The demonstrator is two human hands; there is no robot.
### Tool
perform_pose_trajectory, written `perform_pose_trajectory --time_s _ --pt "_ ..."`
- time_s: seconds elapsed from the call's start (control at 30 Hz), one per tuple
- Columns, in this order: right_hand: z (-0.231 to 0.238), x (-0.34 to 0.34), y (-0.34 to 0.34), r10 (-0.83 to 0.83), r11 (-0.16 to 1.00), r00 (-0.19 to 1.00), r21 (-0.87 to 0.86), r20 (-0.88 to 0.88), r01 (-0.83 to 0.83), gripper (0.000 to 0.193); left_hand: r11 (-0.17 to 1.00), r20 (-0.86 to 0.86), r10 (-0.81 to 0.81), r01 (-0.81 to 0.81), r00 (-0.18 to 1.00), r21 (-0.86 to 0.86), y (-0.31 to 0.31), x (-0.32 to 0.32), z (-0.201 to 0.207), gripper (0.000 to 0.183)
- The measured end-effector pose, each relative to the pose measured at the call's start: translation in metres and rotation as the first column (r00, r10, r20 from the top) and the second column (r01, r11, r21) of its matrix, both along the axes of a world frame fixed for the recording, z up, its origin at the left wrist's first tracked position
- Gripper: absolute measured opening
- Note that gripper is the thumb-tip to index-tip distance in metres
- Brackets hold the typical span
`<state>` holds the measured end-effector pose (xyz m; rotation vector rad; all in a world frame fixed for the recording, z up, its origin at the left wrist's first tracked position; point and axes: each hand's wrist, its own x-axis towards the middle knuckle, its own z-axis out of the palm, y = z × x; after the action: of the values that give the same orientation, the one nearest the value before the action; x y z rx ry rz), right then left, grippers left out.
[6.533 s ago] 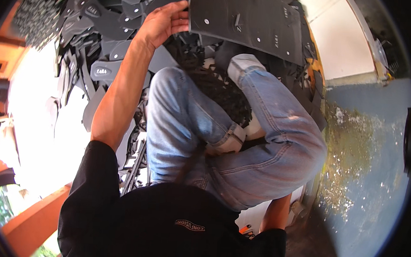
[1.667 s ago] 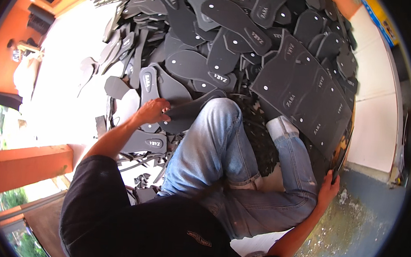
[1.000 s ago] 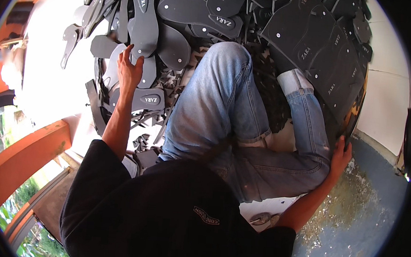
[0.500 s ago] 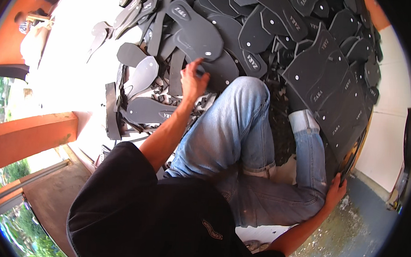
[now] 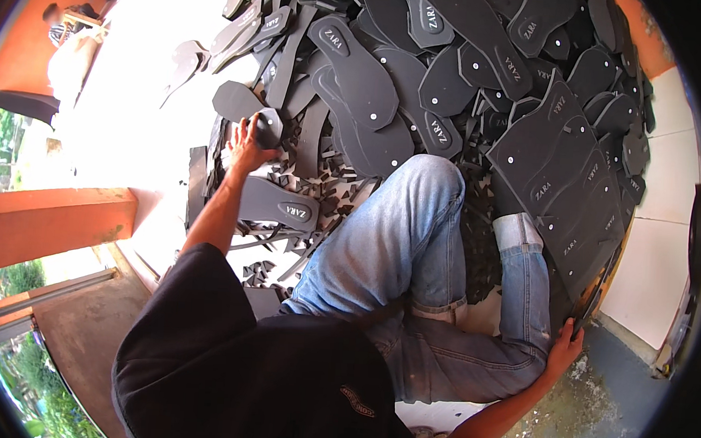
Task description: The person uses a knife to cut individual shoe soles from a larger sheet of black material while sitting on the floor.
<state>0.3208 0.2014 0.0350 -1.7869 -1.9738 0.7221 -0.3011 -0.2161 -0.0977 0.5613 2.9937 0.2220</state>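
Note:
My left hand [image 5: 249,150] lies over a grey shoe sole [image 5: 270,121] at the left of the pile, its fingers spread across the sole. Just below it rests another dark sole [image 5: 279,204] with a raised oval heel pad. Beside my bent knee, at the lower right, my right hand [image 5: 565,349] is closed round a dark thing that its fingers mostly hide. Above that hand leans a large black sheet [image 5: 557,179] with sole outlines and small white dots. Many loose dark soles [image 5: 359,75] are heaped in front of me.
Small black offcuts [image 5: 341,174] lie scattered between the soles and my jeans-clad legs [image 5: 382,229]. An orange ledge [image 5: 54,217] stands on the left, with greenery beyond. White wall tiles [image 5: 657,262] and a stained grey floor [image 5: 596,411] are at the right.
My left hand has moved left, from the soles in the middle to the grey sole at the pile's left. My right hand stays beside the knee. The view has shifted slightly.

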Motion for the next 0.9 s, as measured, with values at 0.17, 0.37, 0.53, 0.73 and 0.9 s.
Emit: perform_pose_trajectory --time_s 0.17,0.37,0.53,0.73,0.9 --pt "-0.002 -0.007 0.001 0.021 1.000 1.000 -0.002 -0.020 -0.021 0.034 0.947 0.080 -0.007 -0.019 0.997 0.320 -0.064 -0.062 0.008 0.101" --pt "0.000 0.001 0.003 0.033 0.999 0.999 0.029 0.036 -0.034 0.033 0.902 -0.177 -0.014 0.089 0.984 0.423 -0.026 -0.067 0.136 0.099" --pt "0.006 -0.014 -0.006 0.053 0.997 0.996 0.047 0.072 -0.056 0.033 0.882 -0.352 -0.057 0.212 0.934 0.421 -0.005 -0.049 0.208 0.097" --pt "0.004 -0.003 -0.007 0.005 1.000 0.992 0.027 0.127 -0.009 0.033 0.833 -0.506 -0.177 0.402 0.844 0.381 0.032 -0.038 0.213 0.085" --pt "0.009 -0.022 -0.011 0.004 0.992 0.999 0.129 0.039 -0.009 0.031 0.705 -0.118 -0.628 0.626 0.770 0.334 0.072 -0.005 0.158 0.068"
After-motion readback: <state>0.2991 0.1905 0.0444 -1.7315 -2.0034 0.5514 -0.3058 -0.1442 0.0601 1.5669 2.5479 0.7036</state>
